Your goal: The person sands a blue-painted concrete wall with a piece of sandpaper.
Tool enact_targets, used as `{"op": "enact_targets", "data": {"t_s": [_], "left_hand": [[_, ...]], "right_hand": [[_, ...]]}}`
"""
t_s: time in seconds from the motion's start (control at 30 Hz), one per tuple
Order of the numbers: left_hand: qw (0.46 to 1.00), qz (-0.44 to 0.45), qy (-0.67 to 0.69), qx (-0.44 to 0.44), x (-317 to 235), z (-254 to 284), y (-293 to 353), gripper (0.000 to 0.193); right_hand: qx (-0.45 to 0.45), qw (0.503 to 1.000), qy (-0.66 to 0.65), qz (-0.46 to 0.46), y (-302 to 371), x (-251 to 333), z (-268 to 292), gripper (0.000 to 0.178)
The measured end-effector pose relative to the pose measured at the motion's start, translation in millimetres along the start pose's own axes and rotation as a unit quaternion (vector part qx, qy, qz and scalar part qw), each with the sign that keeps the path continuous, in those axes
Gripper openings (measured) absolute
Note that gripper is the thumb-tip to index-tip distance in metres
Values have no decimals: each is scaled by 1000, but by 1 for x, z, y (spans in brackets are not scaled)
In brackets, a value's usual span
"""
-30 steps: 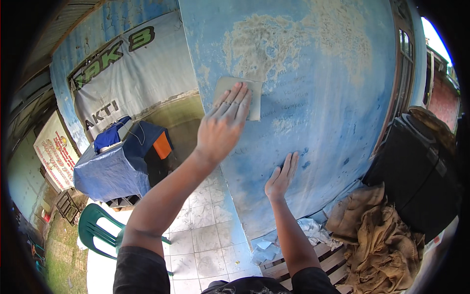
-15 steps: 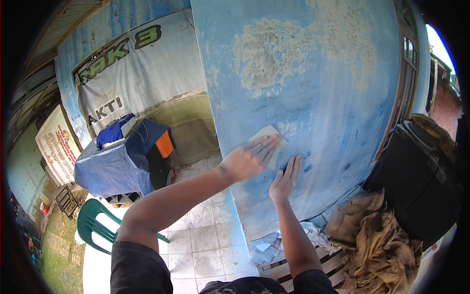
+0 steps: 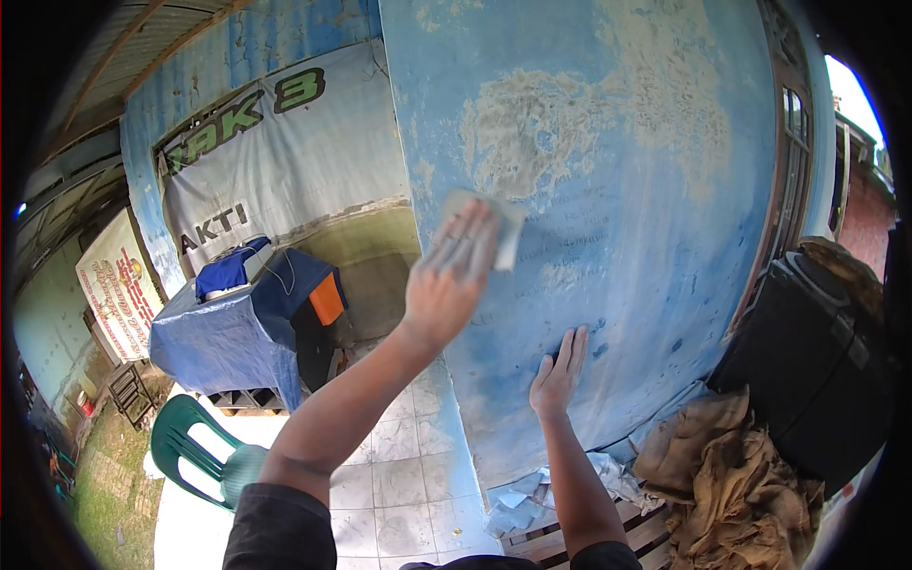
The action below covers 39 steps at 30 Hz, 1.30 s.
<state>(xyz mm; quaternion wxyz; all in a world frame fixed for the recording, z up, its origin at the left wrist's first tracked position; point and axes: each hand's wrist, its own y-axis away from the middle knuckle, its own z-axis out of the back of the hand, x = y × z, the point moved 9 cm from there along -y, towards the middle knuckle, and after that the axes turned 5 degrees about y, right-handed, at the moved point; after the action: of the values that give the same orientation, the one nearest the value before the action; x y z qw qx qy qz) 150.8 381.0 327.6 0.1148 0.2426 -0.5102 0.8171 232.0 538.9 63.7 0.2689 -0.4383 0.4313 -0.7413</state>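
Note:
A blue painted wall (image 3: 655, 275) stands in front of me, with a rough, bare grey patch (image 3: 532, 133) and faint scribbled marks on it. With flat fingers, my left hand (image 3: 446, 275) presses a pale sheet of sandpaper (image 3: 510, 237) to the wall, near its left corner and just below the grey patch. The hand hides part of the sheet, and whitish dust coats the fingers. Lower down and to the right, my right hand (image 3: 559, 378) rests on the wall, fingers stretched upward, holding nothing.
At the wall's foot lie pale, crumpled scraps (image 3: 522, 503) on a slatted wooden surface. Brown sacking (image 3: 741, 475) and a large black case (image 3: 807, 351) stand at right. Leftward are a green plastic chair (image 3: 195, 442) and a table under a blue tarp (image 3: 228, 332).
My left hand has slid the sandpaper up and to the left along the wall. My right hand stays at nearly the same spot. The view has shifted slightly.

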Motion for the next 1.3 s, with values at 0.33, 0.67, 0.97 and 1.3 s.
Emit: {"op": "enact_targets", "data": {"t_s": [0.33,0.67,0.97,1.3], "left_hand": [[1000,-27,-11,-3,9,-11,5,58],[992,-109,27,55,-9,-15,31,57],[981,-154,67,100,-42,-40,49,54],[985,-151,24,75,-39,-38,26,54]], "right_hand": [[7,1000,2,1,2,4,-2,61],[-3,1000,-3,1,0,10,3,61],[-2,1000,3,-3,0,12,1,61],[11,1000,-3,-16,-1,11,1,62]]}}
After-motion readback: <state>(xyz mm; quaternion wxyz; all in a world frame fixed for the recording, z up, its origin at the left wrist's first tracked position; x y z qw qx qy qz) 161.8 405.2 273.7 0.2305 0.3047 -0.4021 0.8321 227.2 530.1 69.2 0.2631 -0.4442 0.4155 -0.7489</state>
